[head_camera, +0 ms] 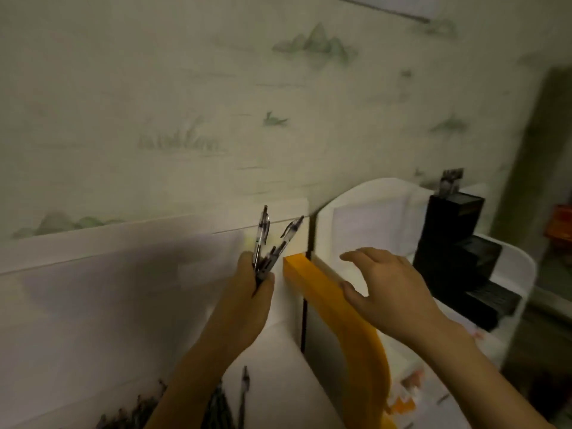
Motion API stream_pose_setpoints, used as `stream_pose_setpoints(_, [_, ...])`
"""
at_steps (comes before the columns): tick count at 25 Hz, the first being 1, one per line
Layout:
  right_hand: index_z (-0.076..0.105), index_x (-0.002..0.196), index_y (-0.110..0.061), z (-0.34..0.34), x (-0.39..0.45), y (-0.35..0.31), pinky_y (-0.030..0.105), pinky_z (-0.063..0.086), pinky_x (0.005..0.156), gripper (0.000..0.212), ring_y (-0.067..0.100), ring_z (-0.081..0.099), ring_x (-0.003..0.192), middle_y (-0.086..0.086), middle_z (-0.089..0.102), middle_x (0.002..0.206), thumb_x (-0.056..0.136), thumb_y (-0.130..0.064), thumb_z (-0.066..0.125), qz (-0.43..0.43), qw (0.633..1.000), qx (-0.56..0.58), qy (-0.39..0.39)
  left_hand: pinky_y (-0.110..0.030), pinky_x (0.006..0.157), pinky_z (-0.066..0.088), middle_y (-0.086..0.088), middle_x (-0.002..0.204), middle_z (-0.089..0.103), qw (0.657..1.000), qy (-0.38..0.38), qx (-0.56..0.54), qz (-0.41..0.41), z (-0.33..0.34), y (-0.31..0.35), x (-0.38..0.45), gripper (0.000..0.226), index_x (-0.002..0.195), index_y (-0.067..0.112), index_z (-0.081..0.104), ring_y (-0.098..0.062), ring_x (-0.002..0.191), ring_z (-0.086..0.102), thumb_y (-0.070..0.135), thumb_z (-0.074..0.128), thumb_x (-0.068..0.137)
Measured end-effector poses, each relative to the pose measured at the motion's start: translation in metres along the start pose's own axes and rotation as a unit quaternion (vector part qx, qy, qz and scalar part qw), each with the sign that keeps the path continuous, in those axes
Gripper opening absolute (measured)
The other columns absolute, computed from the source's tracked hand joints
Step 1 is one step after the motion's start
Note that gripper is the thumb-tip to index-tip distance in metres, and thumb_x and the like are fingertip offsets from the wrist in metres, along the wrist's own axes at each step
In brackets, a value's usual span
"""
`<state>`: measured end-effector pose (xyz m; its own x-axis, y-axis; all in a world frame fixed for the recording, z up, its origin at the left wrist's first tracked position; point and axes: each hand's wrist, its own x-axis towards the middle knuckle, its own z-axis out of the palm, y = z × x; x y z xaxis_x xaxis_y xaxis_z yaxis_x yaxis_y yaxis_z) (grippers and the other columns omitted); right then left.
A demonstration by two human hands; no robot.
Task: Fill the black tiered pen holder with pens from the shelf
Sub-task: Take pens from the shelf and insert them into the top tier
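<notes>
A pale wallpapered wall (216, 88) printed with faint green mountains and reeds fills the upper part of the view. Below it runs a long white shelf unit (93, 305) with a flat front panel; a narrow dark gap separates its right end from a second white rounded-top unit (371, 218). A thick orange foam-like bar (334, 305) curves from the near edge up to the top of that gap, its square end just beside the white shelf unit's right corner.

At the far right corner of the rounded-top unit stands the black tiered pen holder (455, 246), stepped in three levels, tallest at the back. Something small and dark sticks up from its tallest tier; it is too blurred to identify.

The left hand (247, 292) is raised in front of the shelf unit's right end, fingers curled round a bunch of clear-barrelled black ballpoint pens (269, 246), whose clip ends fan out above the fist. The right hand (387, 289) is relaxed and holds nothing, fingers spread and loosely extended over the orange bar, between the held pens and the pen holder; whether it touches the bar cannot be told.

More loose dark pens (223, 400) lie at the shelf unit's near edge, partly behind the left forearm.
</notes>
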<state>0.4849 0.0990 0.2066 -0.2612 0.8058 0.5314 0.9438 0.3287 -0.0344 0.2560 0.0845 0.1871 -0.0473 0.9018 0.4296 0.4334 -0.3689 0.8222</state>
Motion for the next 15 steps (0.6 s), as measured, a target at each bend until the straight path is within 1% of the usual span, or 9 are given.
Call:
stream_pose_setpoints(2, [0.049, 0.135, -0.035, -0.014, -0.017, 0.05, 0.033, 0.041, 0.102, 0.048, 0.012, 0.055, 0.119, -0.012, 0.057, 0.134, 0.091, -0.053, 0.052, 0.029, 0.999, -0.016, 0.009, -0.016, 0.041, 0.033, 0.012, 0.054, 0.039, 0.999, -0.028, -0.016, 0.022, 0.051, 0.024, 0.009, 0.006, 0.096, 0.021, 0.044, -0.001, 0.043, 0.034, 0.021, 0.046, 0.101])
stream_pose_setpoints(4, [0.05, 0.135, -0.034, -0.029, -0.033, 0.106, 0.034, 0.043, 0.1, 0.048, 0.012, 0.056, 0.115, -0.011, 0.058, 0.132, 0.091, -0.052, 0.053, 0.053, 0.998, -0.03, 0.012, -0.014, 0.041, 0.032, 0.012, 0.055, 0.04, 0.998, -0.046, -0.029, 0.036, 0.108, 0.052, 0.018, 0.008, 0.093, 0.02, 0.045, -0.001, 0.043, 0.035, 0.019, 0.046, 0.101])
stream_pose_setpoints(6, [0.05, 0.134, -0.034, -0.044, -0.048, 0.161, 0.034, 0.045, 0.099, 0.048, 0.012, 0.056, 0.115, -0.011, 0.06, 0.129, 0.09, -0.051, 0.055, 0.076, 0.996, -0.035, 0.017, -0.019, 0.045, 0.034, 0.008, 0.059, 0.043, 0.997, -0.061, -0.03, 0.046, 0.166, 0.08, 0.026, 0.008, 0.093, 0.019, 0.044, -0.004, 0.045, 0.038, 0.02, 0.047, 0.1])
stream_pose_setpoints(8, [0.049, 0.134, -0.035, -0.056, -0.06, 0.209, 0.033, 0.047, 0.099, 0.049, 0.012, 0.056, 0.114, -0.012, 0.059, 0.128, 0.089, -0.052, 0.056, 0.095, 0.994, -0.041, 0.015, -0.025, 0.048, 0.037, 0.004, 0.063, 0.046, 0.995, -0.084, -0.03, 0.047, 0.219, 0.103, 0.032, 0.006, 0.097, 0.018, 0.043, -0.007, 0.048, 0.041, 0.022, 0.046, 0.1])
stream_pose_setpoints(12, [0.051, 0.132, -0.034, -0.076, -0.084, 0.305, 0.036, 0.045, 0.096, 0.047, 0.015, 0.057, 0.114, -0.01, 0.059, 0.13, 0.089, -0.049, 0.057, 0.113, 0.992, -0.061, 0.012, -0.025, 0.049, 0.039, 0.003, 0.066, 0.046, 0.993, -0.1, -0.045, 0.039, 0.316, 0.142, 0.036, 0.002, 0.1, 0.024, 0.044, -0.005, 0.05, 0.041, 0.025, 0.045, 0.101])
stream_pose_setpoints(15, [0.053, 0.132, -0.032, -0.082, -0.094, 0.355, 0.038, 0.044, 0.097, 0.045, 0.017, 0.057, 0.116, -0.007, 0.06, 0.13, 0.089, -0.047, 0.058, 0.118, 0.991, -0.065, 0.01, -0.03, 0.052, 0.038, -0.001, 0.068, 0.045, 0.99, -0.121, -0.063, 0.029, 0.366, 0.159, 0.041, 0.002, 0.1, 0.023, 0.044, -0.008, 0.053, 0.041, 0.025, 0.044, 0.101])
